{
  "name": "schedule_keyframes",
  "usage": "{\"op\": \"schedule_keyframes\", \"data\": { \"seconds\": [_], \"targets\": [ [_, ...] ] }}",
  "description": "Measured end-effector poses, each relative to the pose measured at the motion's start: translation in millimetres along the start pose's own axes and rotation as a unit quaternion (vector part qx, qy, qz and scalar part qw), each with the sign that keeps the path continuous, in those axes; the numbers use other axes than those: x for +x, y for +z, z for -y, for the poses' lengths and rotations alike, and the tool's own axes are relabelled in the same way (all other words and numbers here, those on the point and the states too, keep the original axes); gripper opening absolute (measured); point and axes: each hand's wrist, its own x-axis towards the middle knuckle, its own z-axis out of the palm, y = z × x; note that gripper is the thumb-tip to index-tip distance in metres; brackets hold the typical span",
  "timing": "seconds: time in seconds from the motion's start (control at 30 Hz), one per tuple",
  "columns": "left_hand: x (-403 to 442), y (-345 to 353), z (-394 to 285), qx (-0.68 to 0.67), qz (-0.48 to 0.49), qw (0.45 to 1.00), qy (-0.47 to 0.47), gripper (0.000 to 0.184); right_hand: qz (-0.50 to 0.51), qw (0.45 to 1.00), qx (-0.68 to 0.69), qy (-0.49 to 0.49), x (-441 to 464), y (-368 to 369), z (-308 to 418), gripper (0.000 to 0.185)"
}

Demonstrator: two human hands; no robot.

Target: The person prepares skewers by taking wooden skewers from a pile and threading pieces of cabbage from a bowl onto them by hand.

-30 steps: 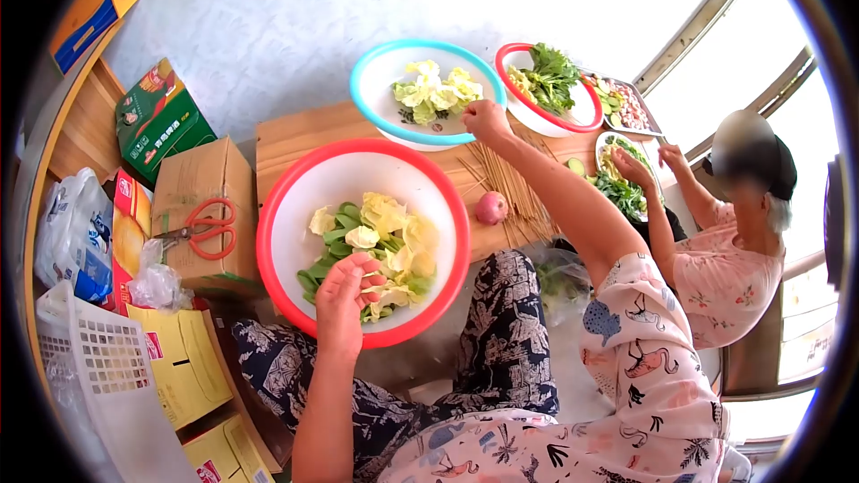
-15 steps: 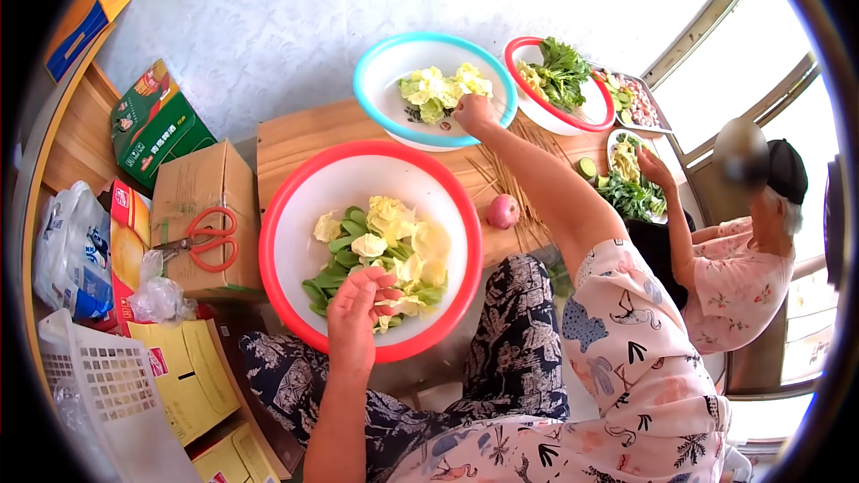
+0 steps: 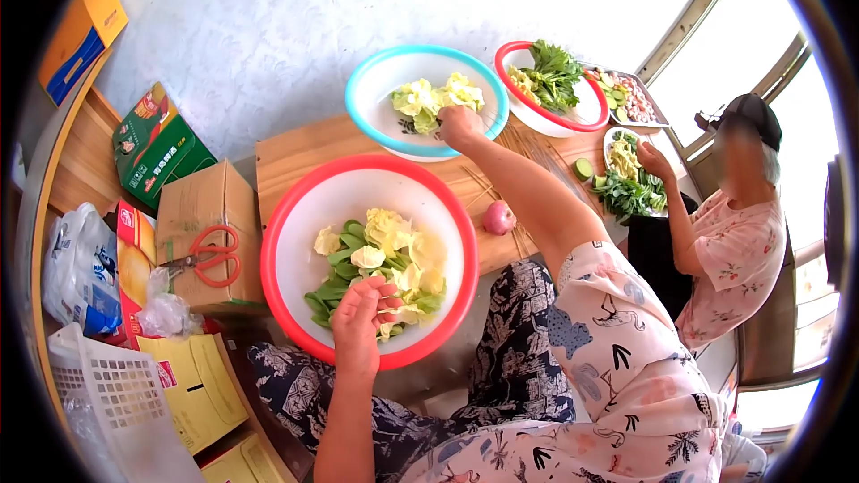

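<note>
My left hand (image 3: 361, 315) hovers over the near edge of the red-rimmed basin (image 3: 279, 259), palm up, its fingers loosely bent and apart with nothing in them. Inside that basin lie dark green leaves (image 3: 331, 289) and pale yellow cabbage leaves (image 3: 389, 229). My right hand (image 3: 462, 127) reaches into the blue-rimmed basin (image 3: 365, 130), at the right edge of a pile of pale cabbage leaves (image 3: 418, 100). Its fingers are curled together, and whatever is between them is hidden.
A red onion (image 3: 498, 217) and thin sticks (image 3: 528, 148) lie on the wooden table (image 3: 300, 148). Behind stands another red-rimmed basin (image 3: 591, 116) of greens. Scissors (image 3: 210, 257) rest against a cardboard box (image 3: 191, 206). At right sits another person (image 3: 729, 259), a hand near a plate of vegetables.
My right hand has shifted slightly left and down in view, still at the blue-rimmed basin. The left hand has barely moved. The whole view has shifted a little.
</note>
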Motion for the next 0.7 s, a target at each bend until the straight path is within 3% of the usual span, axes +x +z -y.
{"op": "schedule_keyframes", "data": {
  "seconds": [0.23, 0.43, 0.7],
  "targets": [
    [5.0, -0.9, 3.6, 0.004, -0.006, 1.0, 0.0, 0.023, 0.022, 1.0, -0.005, 0.016, 2.5, 11.7, 17.0, 0.018],
    [5.7, 1.9, 4.7, 0.03, -0.008, 1.0, -0.001, 0.021, 0.008, 0.996, -0.063, -0.063, -15.4, -5.2, 4.4, 0.019],
    [12.6, -1.1, 18.1, 0.055, -0.028, 0.998, 0.012, 0.02, -0.08, 0.994, 0.06, -0.053, -82.6, -61.6, -69.7, 0.018]
  ]
}}
